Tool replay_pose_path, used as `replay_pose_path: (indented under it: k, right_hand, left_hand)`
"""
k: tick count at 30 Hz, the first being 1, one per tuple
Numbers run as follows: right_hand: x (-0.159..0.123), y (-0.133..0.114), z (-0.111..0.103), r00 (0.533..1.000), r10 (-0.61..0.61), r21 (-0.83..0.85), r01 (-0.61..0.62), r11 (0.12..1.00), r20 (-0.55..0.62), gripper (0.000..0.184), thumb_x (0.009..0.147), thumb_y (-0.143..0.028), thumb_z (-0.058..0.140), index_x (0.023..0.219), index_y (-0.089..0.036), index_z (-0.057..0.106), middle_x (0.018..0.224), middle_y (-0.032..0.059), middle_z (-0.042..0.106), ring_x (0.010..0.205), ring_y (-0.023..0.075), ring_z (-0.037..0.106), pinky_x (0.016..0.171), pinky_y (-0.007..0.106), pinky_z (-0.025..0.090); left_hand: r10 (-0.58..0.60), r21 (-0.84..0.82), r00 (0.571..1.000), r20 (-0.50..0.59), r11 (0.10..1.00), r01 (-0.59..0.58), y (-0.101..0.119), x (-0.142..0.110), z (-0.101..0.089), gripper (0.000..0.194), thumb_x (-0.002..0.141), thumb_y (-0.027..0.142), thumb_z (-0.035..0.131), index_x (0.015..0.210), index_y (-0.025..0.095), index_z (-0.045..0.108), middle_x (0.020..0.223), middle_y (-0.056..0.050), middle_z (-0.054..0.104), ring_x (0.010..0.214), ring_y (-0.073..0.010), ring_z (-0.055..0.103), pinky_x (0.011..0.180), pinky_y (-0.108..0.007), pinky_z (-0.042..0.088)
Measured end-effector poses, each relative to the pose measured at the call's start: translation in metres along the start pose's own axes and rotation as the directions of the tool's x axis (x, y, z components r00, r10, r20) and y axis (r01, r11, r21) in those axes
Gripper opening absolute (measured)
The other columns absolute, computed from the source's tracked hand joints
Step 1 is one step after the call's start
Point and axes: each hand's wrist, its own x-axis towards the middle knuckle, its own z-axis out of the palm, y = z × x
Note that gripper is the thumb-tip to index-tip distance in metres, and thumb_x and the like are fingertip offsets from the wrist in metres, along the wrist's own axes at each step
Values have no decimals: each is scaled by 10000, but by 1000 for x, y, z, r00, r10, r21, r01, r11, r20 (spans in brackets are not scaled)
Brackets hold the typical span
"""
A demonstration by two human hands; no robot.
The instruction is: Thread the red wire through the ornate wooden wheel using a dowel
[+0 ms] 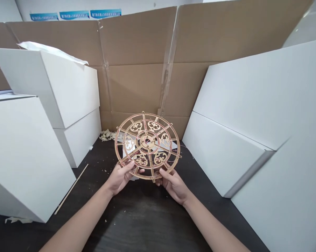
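Observation:
A round openwork wooden wheel [148,141] with spokes, scroll cut-outs and small tabs on its rim is held up over the dark table, tilted towards me. Thin reddish lines, perhaps wires, run along its rings and spokes. My left hand [121,177] grips the lower left of the rim, thumb in front and fingers behind. At the lower right, my right hand [174,185] pinches the rim the same way. Behind the wheel lie white papers or pieces, partly hidden by it.
White boxes [71,87] stand stacked on the left, and more white boxes [252,105] on the right. A cardboard wall [137,45] closes off the back. On the dark table [137,224] lie a thin wooden stick [71,189] and a heap of shavings [107,135].

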Motion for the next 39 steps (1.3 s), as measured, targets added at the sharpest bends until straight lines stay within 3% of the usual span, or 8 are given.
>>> replay_pose_path:
  k: [9,19,23,27,29,32,35,39]
  right_hand:
    - [0,1,-4,999,13,-21,-13,1000,38,458,776,-532,938,965,-173,725,784,41,669,650,146,584,558,234,491]
    - [-2,2,-4,995,-8,-41,12,999,102,401,821,-489,919,1027,-197,739,779,19,643,645,129,587,565,219,494]
    - [-6,-4,-10,975,7,-56,5,998,223,392,855,-415,896,1167,-234,745,929,52,709,741,149,630,633,239,527]
    - [-6,-9,-13,913,150,-106,-119,987,379,519,783,-273,934,1258,-276,724,1234,87,682,898,186,656,729,300,577]
    - [-3,-6,-14,943,120,-102,-92,990,311,476,809,-274,918,1244,-285,725,1109,61,706,857,177,656,712,289,576]
    - [2,3,-16,994,-45,-96,54,994,95,427,802,-415,926,1157,-270,740,938,41,704,800,195,665,682,297,580]
    - [1,5,-19,993,-118,-129,119,985,10,607,692,-503,971,1197,-273,727,1077,90,725,950,280,692,811,409,615]
    - [-4,0,-15,995,-98,-180,103,978,38,709,706,-521,929,1335,-319,672,1225,105,709,1195,333,643,1022,521,555]
  left_hand:
    - [88,0,987,132,996,-89,-6,0,-6,593,870,306,836,1412,207,617,1386,-136,656,1283,-335,618,1032,-466,575]
    - [47,-114,990,130,993,-32,-7,1,-4,685,908,301,775,1535,230,509,1383,-132,664,1210,-340,671,1040,-514,568]
    - [23,-144,994,105,989,-8,-6,1,-6,646,944,277,721,1545,208,497,1309,-134,705,1163,-320,698,1015,-492,588]
    - [17,-175,998,61,985,-6,-4,2,-8,623,957,245,681,1549,201,493,1250,-124,732,1129,-310,712,982,-465,609]
    - [5,-170,997,71,985,7,-3,2,-8,624,948,251,686,1541,192,503,1234,-131,736,1111,-318,717,961,-469,618]
    - [-33,-117,990,135,992,49,-3,1,-8,630,929,290,716,1518,166,529,1234,-163,729,1084,-339,723,903,-477,638]
    - [-85,-36,979,185,995,94,-6,-1,-9,636,905,323,752,1482,135,562,1219,-195,725,1015,-348,737,800,-461,663]
    - [-135,22,973,188,991,133,-11,-2,-10,583,900,322,763,1413,94,606,1122,-204,745,889,-318,748,691,-421,670]
